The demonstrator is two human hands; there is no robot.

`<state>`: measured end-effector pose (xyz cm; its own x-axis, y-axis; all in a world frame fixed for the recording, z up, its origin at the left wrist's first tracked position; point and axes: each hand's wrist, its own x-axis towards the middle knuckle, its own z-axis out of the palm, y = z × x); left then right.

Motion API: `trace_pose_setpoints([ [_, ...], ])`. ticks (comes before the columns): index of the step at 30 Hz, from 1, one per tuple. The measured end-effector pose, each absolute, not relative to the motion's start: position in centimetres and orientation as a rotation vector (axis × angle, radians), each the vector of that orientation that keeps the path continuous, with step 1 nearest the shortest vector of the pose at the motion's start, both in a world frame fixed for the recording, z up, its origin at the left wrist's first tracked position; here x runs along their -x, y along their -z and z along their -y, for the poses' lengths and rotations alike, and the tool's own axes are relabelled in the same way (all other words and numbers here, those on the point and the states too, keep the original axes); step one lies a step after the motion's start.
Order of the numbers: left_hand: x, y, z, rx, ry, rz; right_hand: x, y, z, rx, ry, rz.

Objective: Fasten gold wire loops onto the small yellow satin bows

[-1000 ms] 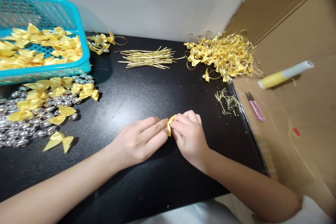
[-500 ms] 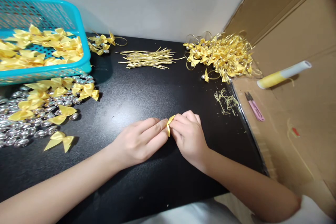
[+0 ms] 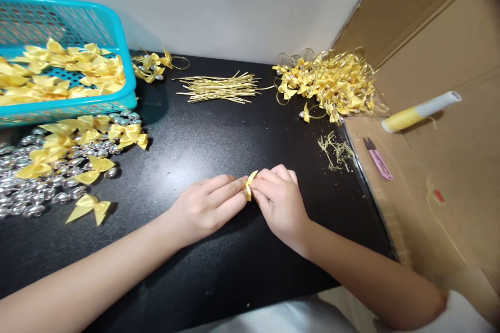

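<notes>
My left hand (image 3: 205,208) and my right hand (image 3: 279,200) meet fingertip to fingertip low over the black table (image 3: 203,135). Both pinch one small yellow ribbon bow (image 3: 249,186) between them; only a sliver of it shows past the fingers. Both hands rest on or just above the tabletop. Loose yellow bows (image 3: 88,207) lie to the left among silver beads (image 3: 35,197).
A turquoise basket (image 3: 117,36) of yellow bows stands at back left. A bundle of gold wire ties (image 3: 219,87) lies at back centre, a heap of finished bows with loops (image 3: 332,80) at back right. Cardboard (image 3: 429,166) on the right holds pink snips (image 3: 377,158) and a yellow-white tube (image 3: 420,110).
The hands stay together on the bow with only tiny finger movements; the visible bit of ribbon has shrunk and shifted slightly left.
</notes>
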<state>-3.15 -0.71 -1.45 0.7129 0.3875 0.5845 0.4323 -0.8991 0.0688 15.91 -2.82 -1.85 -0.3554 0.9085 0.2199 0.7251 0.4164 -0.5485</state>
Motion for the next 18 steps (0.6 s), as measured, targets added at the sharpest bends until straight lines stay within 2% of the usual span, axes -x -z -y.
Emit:
trace_pose_setpoints([
  [3, 3.0, 1.0, 0.6, 2.852, 0.933, 0.701, -15.9, 1.8, 2.7, 1.387, -0.493, 2.175],
  [10, 2.9, 1.4, 0.4, 2.861, 1.175, 0.726, -15.8, 1.5, 2.7, 1.337, -0.463, 2.137],
  [13, 2.8, 1.4, 0.6, 2.951, 1.424, 1.019, -15.7, 1.3, 2.8, 1.260, -0.490, 2.079],
  [18, 1.9, 0.7, 0.9, 2.976, 1.895, 1.810, -15.7, 1.2, 2.8, 1.133, -0.548, 1.988],
])
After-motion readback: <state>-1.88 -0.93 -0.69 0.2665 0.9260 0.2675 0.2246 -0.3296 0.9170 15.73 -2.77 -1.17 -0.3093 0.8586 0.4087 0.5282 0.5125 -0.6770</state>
